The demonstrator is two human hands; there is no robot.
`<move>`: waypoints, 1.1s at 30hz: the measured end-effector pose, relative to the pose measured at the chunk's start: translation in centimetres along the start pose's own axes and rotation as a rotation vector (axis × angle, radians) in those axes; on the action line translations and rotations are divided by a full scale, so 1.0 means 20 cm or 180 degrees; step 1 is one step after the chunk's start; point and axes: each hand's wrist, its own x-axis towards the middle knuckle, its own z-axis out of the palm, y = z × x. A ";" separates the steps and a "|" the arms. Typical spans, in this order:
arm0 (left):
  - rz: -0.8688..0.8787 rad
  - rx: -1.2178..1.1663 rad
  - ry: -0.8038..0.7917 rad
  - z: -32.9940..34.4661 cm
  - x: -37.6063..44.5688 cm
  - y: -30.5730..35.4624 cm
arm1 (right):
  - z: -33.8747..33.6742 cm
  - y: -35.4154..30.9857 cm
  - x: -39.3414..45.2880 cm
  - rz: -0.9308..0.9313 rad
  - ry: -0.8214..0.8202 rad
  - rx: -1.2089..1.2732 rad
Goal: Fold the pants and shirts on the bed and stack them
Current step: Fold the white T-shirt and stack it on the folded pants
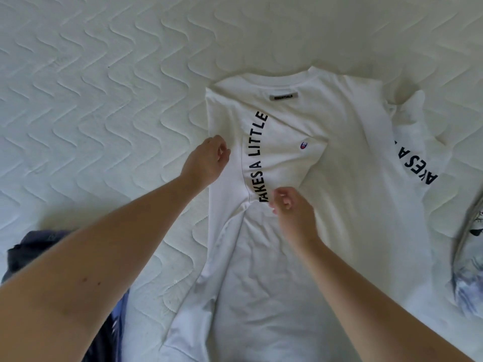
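A white T-shirt (326, 231) lies flat on the bed, collar away from me, with black lettering on its sleeves. Its left sleeve (274, 152) is folded inward over the chest; the right sleeve (415, 158) lies spread out to the side. My left hand (206, 159) has curled fingers and pinches the shirt's folded left edge at shoulder height. My right hand (291, 207) pinches the fabric at the lower corner of the folded sleeve, beside the lettering. Both forearms reach in from the bottom of the view.
The white quilted mattress (104, 87) stretches to the left and far side. A dark blue garment (31, 253) lies bunched at the lower left, partly under my left arm. A grey-and-white patterned garment (467, 273) overlaps the shirt at the right edge.
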 end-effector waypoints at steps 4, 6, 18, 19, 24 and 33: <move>-0.0712 -0.0393 -0.0053 0.06 -0.32 -0.05 | 0.18 0.02 -0.15 0.0613 -0.0661 0.0479; -0.1018 -0.0593 -0.0285 0.09 -0.50 -0.08 | 0.23 0.03 -0.20 0.0930 -0.0842 0.0573; -0.1368 -0.0484 -0.1497 0.23 -1.24 -0.15 | 0.26 0.00 -0.34 0.1474 -0.1228 0.1147; -0.1344 -0.0521 -0.1488 0.23 -1.28 -0.16 | 0.27 0.00 -0.35 0.1569 -0.1266 0.1216; -0.1247 -0.0877 -0.1676 0.22 -1.45 -0.16 | 0.35 0.04 -0.45 0.1690 -0.1404 0.1377; -0.0738 -0.1385 -0.1621 0.32 -1.72 0.06 | 0.37 0.20 -0.64 0.1954 -0.1710 0.1586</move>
